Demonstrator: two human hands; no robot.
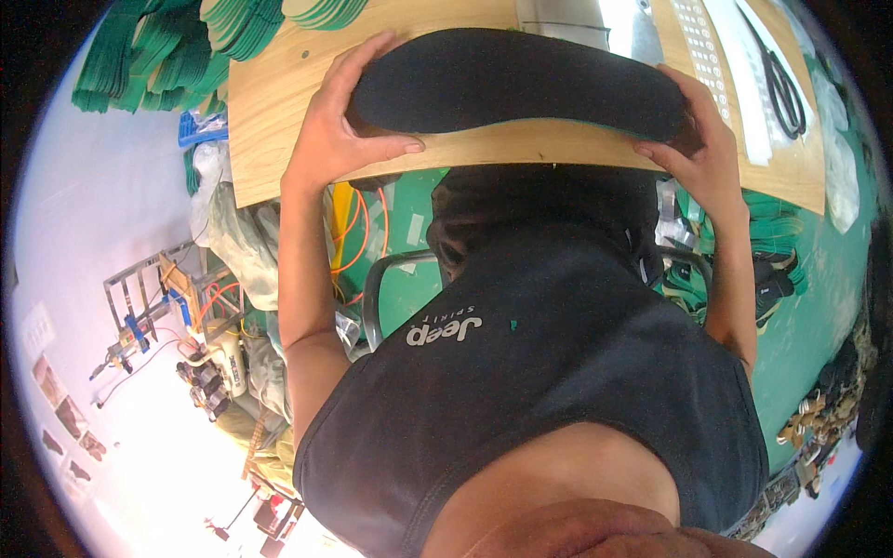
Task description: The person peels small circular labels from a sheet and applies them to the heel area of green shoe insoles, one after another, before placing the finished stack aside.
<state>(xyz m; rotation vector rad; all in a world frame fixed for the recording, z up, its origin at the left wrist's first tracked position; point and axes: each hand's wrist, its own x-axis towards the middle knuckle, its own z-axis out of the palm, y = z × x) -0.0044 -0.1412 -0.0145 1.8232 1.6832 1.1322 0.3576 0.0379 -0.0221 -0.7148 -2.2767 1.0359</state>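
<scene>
A black shoe insole [521,84] with a thin green lower edge spans the space between my hands, above the near part of the wooden table. Its broad left end sits in my left hand [339,121], fingers behind and thumb along the near edge. At the other end my right hand [702,135] grips it, the thumb near the lower edge and the fingers curled round the tip. Parts of my fingers are hidden behind the insole.
Stacks of green insoles [167,51] stand at the table's far left. Black-handled scissors [784,88] lie on a white strip [739,79] at the right of the wooden table [270,139]. A metal plate [633,33] is at the far side. Orange hoses [358,232] hang below the left edge.
</scene>
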